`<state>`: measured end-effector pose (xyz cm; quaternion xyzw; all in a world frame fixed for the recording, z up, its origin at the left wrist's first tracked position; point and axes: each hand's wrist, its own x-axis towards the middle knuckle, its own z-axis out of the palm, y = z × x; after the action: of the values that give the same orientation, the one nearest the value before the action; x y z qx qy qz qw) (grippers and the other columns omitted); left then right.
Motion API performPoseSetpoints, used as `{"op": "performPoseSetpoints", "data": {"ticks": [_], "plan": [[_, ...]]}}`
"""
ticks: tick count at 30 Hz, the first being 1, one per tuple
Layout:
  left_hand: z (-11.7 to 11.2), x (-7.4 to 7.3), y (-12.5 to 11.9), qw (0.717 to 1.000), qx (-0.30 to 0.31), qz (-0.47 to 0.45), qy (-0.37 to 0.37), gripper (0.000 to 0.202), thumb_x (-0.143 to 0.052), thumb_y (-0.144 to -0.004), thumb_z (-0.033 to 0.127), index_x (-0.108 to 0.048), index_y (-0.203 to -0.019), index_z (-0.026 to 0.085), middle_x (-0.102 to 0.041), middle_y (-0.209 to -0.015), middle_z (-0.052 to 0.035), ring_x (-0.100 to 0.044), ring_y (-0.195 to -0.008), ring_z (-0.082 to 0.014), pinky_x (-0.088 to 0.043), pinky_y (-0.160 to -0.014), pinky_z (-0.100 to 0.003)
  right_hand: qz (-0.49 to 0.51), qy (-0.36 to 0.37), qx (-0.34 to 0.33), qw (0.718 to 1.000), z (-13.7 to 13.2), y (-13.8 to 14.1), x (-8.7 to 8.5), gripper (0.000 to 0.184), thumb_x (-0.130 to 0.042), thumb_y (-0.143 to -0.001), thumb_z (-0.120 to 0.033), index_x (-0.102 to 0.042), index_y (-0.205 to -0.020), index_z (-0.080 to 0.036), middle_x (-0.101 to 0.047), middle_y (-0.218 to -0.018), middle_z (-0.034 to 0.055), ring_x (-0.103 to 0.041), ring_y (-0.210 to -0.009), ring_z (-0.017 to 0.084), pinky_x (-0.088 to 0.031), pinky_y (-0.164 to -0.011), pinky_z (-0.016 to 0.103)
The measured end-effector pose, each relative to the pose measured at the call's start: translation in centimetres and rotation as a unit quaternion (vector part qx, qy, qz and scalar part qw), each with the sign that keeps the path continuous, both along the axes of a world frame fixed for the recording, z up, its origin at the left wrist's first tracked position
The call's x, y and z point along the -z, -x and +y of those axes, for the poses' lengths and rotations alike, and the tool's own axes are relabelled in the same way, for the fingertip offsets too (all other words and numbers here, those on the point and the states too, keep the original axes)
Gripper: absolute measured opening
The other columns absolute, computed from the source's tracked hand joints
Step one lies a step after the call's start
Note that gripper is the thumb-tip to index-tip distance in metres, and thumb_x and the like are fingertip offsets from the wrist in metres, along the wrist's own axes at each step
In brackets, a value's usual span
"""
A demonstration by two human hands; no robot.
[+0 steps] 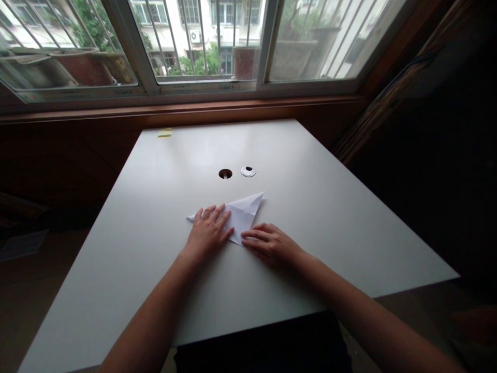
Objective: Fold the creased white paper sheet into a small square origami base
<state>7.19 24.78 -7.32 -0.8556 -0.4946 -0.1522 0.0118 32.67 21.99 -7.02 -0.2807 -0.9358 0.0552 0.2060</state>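
Observation:
A folded sheet of white paper (241, 213) lies on the white table, with one pointed corner to the upper right and another at the left. Crease lines show on its right part. My left hand (209, 228) rests flat across the paper's left side, fingers spread, covering part of it. At the paper's lower right edge is my right hand (274, 242), its fingers stretched out close together and the fingertips touching the edge. Its thumb is mostly hidden beneath the fingers.
Beyond the paper, the table (330, 217) has a round hole (225, 174), and a white ring-shaped cover (248, 171) lies beside it. A yellow sticky note (165, 132) is at the far left edge. Behind the table stands a barred window (205, 41).

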Motion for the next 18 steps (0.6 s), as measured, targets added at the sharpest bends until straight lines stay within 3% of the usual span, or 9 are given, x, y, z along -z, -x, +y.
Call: {"op": "performPoseSetpoints", "data": {"ticks": [7,12,15,18], "plan": [[-0.1,-0.6,0.3,1.0,-0.008,-0.013,0.0,0.051,-0.056,-0.087,0.051,-0.056,-0.133,0.029,-0.052,-0.141,-0.0102,-0.046,-0.12,-0.0359,-0.041,-0.094,-0.052,0.023,0.014,0.01,1.0,0.5,-0.7,-0.3,0.029,-0.057,-0.091,-0.02,-0.067,-0.119,-0.023,-0.068,-0.124,0.0083,-0.059,-0.113,0.024,-0.051,-0.093,0.043],[0.2,-0.9,0.9,0.995,-0.02,-0.096,0.019,0.046,-0.06,-0.087,0.042,-0.058,-0.13,0.027,-0.059,-0.13,-0.01,-0.055,-0.108,-0.0299,-0.046,-0.092,-0.044,0.055,0.031,0.021,0.998,0.9,-1.4,0.0,0.026,-0.058,-0.09,-0.018,-0.068,-0.115,-0.022,-0.067,-0.124,0.0088,-0.059,-0.115,0.025,-0.051,-0.095,0.045],[0.5,-1.3,1.6,0.977,-0.054,-0.191,0.077,0.036,-0.058,-0.088,0.037,-0.063,-0.122,0.026,-0.066,-0.115,-0.008,-0.063,-0.086,-0.0222,-0.05,-0.084,-0.037,0.083,0.055,0.009,0.995,1.3,-1.9,0.2,0.025,-0.059,-0.09,-0.017,-0.068,-0.113,-0.022,-0.067,-0.124,0.0088,-0.059,-0.117,0.024,-0.051,-0.098,0.044],[0.8,-1.8,2.2,0.936,-0.093,-0.289,0.178,0.037,-0.059,-0.087,0.04,-0.063,-0.121,0.025,-0.071,-0.101,-0.0053,-0.064,-0.072,-0.0173,-0.05,-0.074,-0.032,0.1,0.085,-0.013,0.991,1.8,-2.4,0.2,0.025,-0.059,-0.089,-0.017,-0.068,-0.112,-0.022,-0.067,-0.124,0.0081,-0.059,-0.119,0.023,-0.051,-0.101,0.043]]}}
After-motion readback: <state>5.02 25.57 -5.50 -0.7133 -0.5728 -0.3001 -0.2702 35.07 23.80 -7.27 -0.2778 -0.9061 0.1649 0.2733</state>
